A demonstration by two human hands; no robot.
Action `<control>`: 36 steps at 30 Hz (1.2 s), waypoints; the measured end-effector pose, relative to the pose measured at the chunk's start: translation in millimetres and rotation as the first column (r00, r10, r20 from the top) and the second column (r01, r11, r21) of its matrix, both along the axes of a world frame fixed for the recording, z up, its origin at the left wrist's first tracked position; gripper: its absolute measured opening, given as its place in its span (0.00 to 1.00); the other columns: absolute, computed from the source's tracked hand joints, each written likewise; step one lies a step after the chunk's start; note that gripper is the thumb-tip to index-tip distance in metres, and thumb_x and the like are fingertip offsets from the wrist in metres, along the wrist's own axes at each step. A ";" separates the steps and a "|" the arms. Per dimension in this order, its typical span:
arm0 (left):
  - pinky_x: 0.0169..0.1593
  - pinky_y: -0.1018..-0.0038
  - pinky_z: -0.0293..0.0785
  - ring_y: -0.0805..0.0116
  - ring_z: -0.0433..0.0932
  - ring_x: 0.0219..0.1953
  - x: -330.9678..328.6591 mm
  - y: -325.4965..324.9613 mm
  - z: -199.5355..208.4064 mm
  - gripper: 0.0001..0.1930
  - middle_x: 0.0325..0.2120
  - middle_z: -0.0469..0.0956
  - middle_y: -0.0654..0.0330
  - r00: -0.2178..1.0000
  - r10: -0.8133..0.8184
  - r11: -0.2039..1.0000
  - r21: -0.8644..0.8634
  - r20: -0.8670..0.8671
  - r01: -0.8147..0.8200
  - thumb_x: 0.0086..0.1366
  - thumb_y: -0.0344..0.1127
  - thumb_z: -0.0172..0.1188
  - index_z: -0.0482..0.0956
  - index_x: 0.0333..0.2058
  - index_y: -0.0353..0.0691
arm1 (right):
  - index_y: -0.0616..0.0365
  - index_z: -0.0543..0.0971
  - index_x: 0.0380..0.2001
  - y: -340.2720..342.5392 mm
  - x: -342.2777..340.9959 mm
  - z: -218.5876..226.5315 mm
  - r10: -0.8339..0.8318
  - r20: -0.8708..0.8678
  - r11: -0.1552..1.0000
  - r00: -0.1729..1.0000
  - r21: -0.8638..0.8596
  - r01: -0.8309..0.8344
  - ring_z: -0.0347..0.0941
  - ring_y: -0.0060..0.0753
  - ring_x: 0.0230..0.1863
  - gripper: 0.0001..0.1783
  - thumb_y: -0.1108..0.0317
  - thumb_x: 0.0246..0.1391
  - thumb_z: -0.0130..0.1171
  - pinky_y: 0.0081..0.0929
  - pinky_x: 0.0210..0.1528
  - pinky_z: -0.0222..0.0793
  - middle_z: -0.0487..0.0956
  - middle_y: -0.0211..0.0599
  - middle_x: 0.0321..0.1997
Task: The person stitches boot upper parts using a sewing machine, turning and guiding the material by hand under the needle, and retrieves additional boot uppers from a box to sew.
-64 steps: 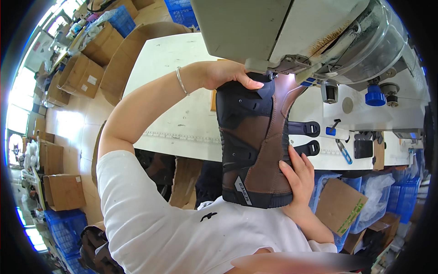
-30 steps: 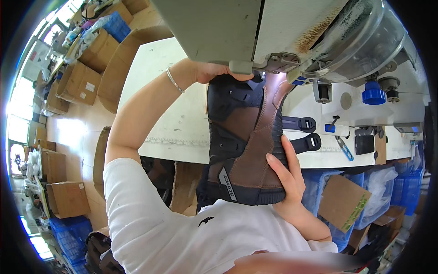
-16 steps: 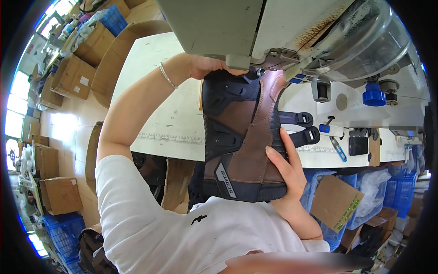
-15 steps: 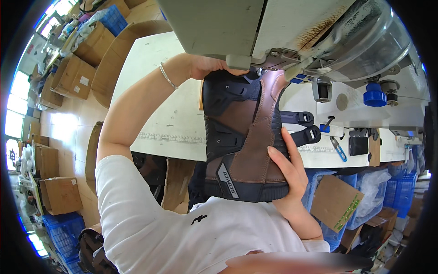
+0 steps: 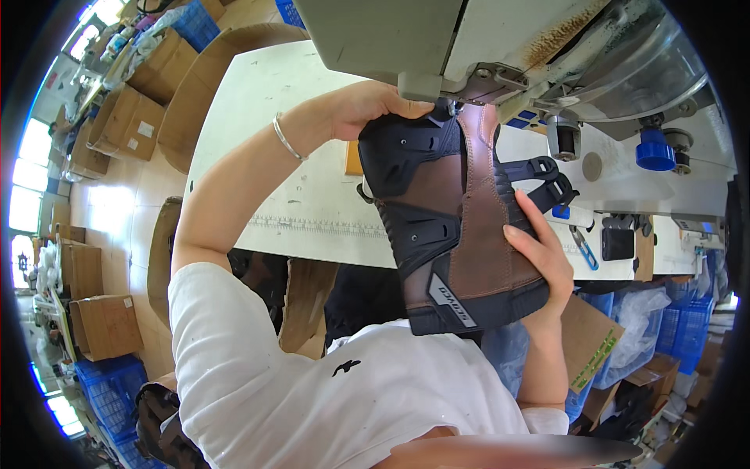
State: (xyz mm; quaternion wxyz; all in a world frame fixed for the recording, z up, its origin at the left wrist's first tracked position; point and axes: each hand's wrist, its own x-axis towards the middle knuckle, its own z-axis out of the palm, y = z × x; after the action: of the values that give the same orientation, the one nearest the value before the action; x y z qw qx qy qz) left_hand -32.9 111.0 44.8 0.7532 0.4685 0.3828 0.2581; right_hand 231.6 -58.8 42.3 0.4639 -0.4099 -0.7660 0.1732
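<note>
Clearly, I have both hands on a brown-and-black padded piece [image 5: 486,227], which spans the gap between them. At its far corner the left hand [image 5: 383,105] grips it, thumb along the top edge, the other fingers mostly out of my sight behind. The right hand [image 5: 551,270] holds the edge nearest it, thumb on the brown face. Just above the left hand's thumb I see the pale machine head [image 5: 375,47]. Two black buckled straps [image 5: 551,193] stick out beyond the right hand's fingertips. Farther right of that hand, a blue-handled tool [image 5: 587,253] and a dark rectangular thing [image 5: 617,243] lie on the white tabletop [image 5: 289,184]. A silver bangle [image 5: 287,139] circles the left hand's wrist, and I see a cardboard flap [image 5: 592,340] below and right of the right hand.
</note>
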 end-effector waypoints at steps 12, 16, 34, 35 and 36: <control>0.50 0.76 0.72 0.71 0.75 0.46 10.9 -19.1 4.5 0.15 0.43 0.77 0.60 0.986 0.153 0.986 0.068 -0.065 -0.149 0.62 0.35 0.61 0.77 0.47 0.37 | 0.60 0.81 0.40 15.9 20.7 8.2 -0.028 0.022 1.000 0.999 -0.012 0.029 0.76 0.46 0.50 0.20 0.75 0.37 0.64 0.30 0.51 0.70 0.75 0.58 0.52; 0.49 0.77 0.71 0.72 0.74 0.46 12.2 -19.4 8.2 0.15 0.42 0.77 0.61 0.980 0.183 0.976 0.133 -0.077 -0.172 0.59 0.33 0.63 0.78 0.45 0.38 | 0.59 0.81 0.40 18.7 21.8 4.7 -0.025 0.014 0.999 1.000 -0.027 0.025 0.75 0.47 0.51 0.20 0.75 0.37 0.65 0.30 0.51 0.70 0.74 0.58 0.53; 0.43 0.77 0.78 0.73 0.78 0.37 13.2 -10.4 9.7 0.13 0.38 0.78 0.59 0.975 0.214 0.959 0.205 -0.063 -0.197 0.62 0.35 0.58 0.77 0.45 0.38 | 0.58 0.82 0.40 49.0 36.8 -12.1 0.075 -0.104 0.997 0.992 0.020 -0.073 0.73 0.45 0.53 0.15 0.73 0.45 0.60 0.31 0.56 0.67 0.74 0.54 0.55; 0.43 0.77 0.78 0.73 0.78 0.37 12.1 -8.9 8.2 0.13 0.38 0.78 0.59 0.974 0.216 0.959 0.203 -0.065 -0.199 0.62 0.35 0.58 0.77 0.45 0.38 | 0.58 0.82 0.40 50.9 35.6 -10.6 0.051 -0.095 0.999 0.994 0.004 -0.051 0.73 0.44 0.54 0.15 0.73 0.45 0.59 0.31 0.56 0.67 0.74 0.54 0.55; 0.44 0.76 0.78 0.71 0.78 0.38 12.5 -6.5 8.7 0.14 0.40 0.78 0.57 0.972 0.225 0.958 0.196 -0.062 -0.210 0.62 0.35 0.59 0.76 0.45 0.38 | 0.58 0.82 0.41 52.7 35.1 -8.9 0.025 -0.084 1.000 0.996 -0.008 -0.026 0.73 0.43 0.54 0.16 0.73 0.46 0.59 0.31 0.56 0.66 0.73 0.53 0.55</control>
State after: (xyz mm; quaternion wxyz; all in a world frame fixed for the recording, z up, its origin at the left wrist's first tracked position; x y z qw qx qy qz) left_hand -20.4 104.5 53.5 0.6558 0.5031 0.4371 0.3547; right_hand 266.7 -6.1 33.4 0.4916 -0.3946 -0.7501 0.1998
